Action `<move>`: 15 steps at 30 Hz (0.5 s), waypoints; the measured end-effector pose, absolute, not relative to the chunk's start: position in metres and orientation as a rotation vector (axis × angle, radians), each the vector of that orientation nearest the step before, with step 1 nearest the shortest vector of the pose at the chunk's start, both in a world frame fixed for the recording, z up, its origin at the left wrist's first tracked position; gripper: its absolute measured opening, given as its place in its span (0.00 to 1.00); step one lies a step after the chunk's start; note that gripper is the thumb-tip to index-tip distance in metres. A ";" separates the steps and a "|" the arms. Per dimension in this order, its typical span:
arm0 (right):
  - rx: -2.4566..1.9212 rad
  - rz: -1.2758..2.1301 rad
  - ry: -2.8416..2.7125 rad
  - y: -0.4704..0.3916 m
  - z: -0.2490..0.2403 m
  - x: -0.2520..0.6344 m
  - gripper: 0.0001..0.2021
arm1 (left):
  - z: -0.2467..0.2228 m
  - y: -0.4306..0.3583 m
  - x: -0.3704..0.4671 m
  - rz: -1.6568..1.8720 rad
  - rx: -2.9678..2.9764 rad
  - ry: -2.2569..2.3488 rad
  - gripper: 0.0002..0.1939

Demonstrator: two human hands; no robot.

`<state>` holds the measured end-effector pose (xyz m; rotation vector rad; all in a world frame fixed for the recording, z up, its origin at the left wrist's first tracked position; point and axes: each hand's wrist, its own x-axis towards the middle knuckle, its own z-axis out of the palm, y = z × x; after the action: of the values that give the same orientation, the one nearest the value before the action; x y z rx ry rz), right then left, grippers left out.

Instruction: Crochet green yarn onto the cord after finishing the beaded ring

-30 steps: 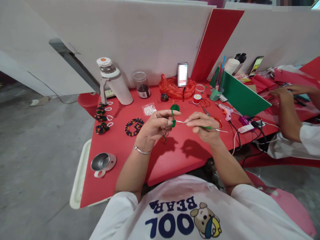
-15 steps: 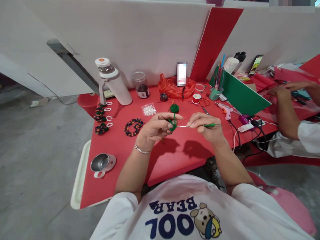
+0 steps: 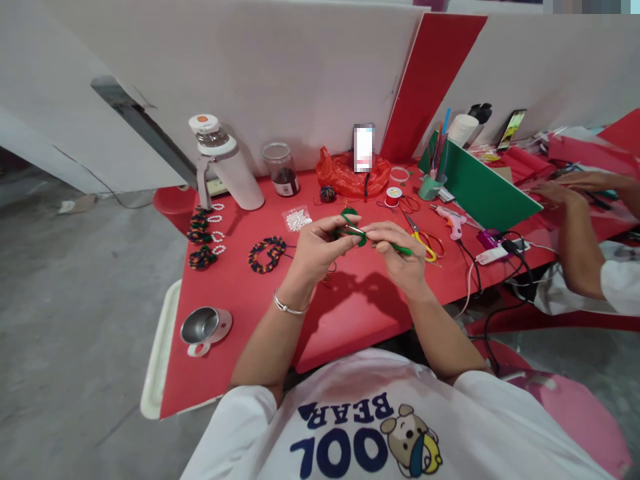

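My left hand point(image 3: 319, 248) is closed on green yarn point(image 3: 361, 239), with a strand drawn over its raised forefinger. In my right hand point(image 3: 399, 248) is a crochet hook with a green handle point(image 3: 401, 249); its metal shaft point(image 3: 354, 229) points left into the yarn between the two hands. The fingertips of both hands nearly meet there. Just behind, the green yarn ball point(image 3: 350, 211) is partly hidden by my left fingers. A braided multicoloured yarn ring point(image 3: 267, 255) lies left of my left hand, and a bag of white beads point(image 3: 298, 219) lies beyond it.
On the left stand a white flask point(image 3: 233, 170), a jar point(image 3: 281, 170) and a steel mug point(image 3: 206, 327). Yellow-handled scissors point(image 3: 425, 243), a pink glue gun point(image 3: 450, 220) and a power strip point(image 3: 503, 251) lie right. A co-worker's arm point(image 3: 577, 233) is beyond the green board point(image 3: 487, 187).
My right hand has moved left and the hook now reaches further across the yarn at my left fingers. My left hand has shifted slightly right. The scissors' handles have come into view.
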<state>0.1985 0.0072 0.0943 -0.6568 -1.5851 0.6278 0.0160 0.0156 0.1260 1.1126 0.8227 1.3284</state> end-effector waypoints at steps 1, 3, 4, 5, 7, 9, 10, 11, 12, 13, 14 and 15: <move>-0.659 0.591 -1.601 0.008 0.096 0.199 0.09 | 0.126 0.015 0.016 1.335 1.122 0.829 0.19; -0.660 0.523 -1.631 0.008 0.097 0.198 0.08 | 0.127 0.015 0.015 1.355 1.124 0.841 0.17; -0.658 0.493 -1.642 0.007 0.097 0.197 0.08 | 0.127 0.015 0.015 1.367 1.119 0.847 0.17; -0.659 0.468 -1.649 0.007 0.097 0.196 0.08 | 0.127 0.015 0.014 1.377 1.112 0.854 0.17; -0.658 0.431 -1.654 0.006 0.097 0.194 0.08 | 0.128 0.016 0.014 1.388 1.102 0.863 0.17; -0.653 0.422 -1.651 0.005 0.098 0.192 0.08 | 0.129 0.016 0.013 1.387 1.106 0.874 0.17; -0.650 0.426 -1.649 0.004 0.098 0.192 0.08 | 0.129 0.016 0.012 1.387 1.112 0.878 0.16; -0.649 0.435 -1.648 0.004 0.098 0.192 0.08 | 0.130 0.016 0.011 1.386 1.118 0.880 0.15; -0.650 0.446 -1.646 0.004 0.098 0.192 0.08 | 0.130 0.016 0.010 1.386 1.125 0.883 0.15; -0.656 0.462 -1.639 0.004 0.098 0.193 0.08 | 0.131 0.015 0.009 1.385 1.131 0.886 0.14; -0.666 0.483 -1.626 0.004 0.097 0.193 0.08 | 0.132 0.015 0.009 1.384 1.137 0.891 0.14; -0.678 0.510 -1.606 0.004 0.096 0.194 0.09 | 0.132 0.015 0.008 1.380 1.142 0.898 0.13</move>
<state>0.1940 0.0043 0.0959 -0.6776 -1.6059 0.5100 0.0076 0.0150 0.1324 1.1424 0.8977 1.3805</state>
